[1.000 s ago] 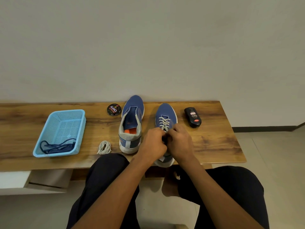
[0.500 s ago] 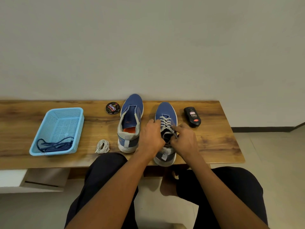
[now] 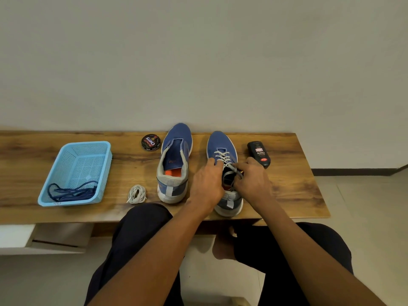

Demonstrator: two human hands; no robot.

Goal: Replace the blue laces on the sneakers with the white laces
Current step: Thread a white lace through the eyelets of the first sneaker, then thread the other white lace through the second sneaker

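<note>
Two blue sneakers stand on the wooden table (image 3: 287, 186), toes toward the wall. The left sneaker (image 3: 174, 164) has no lace. The right sneaker (image 3: 221, 146) carries a white lace (image 3: 221, 156) crossed through its upper eyelets. My left hand (image 3: 206, 184) grips that shoe's left side, fingertips at the lace. My right hand (image 3: 251, 182) pinches a strand of the white lace at the shoe's right side. A coiled white lace (image 3: 136, 193) lies left of the left sneaker. The blue laces (image 3: 70, 192) lie in the light blue basket (image 3: 103, 173).
A round shoe polish tin (image 3: 150, 142) sits near the wall left of the sneakers. A black polish bottle (image 3: 259, 153) lies just beyond my right hand. My knees are under the table's front edge. Floor lies to the right.
My hands have parted from a tight clasp over the shoe's tongue and moved up to its two sides. The white lace now shows between them.
</note>
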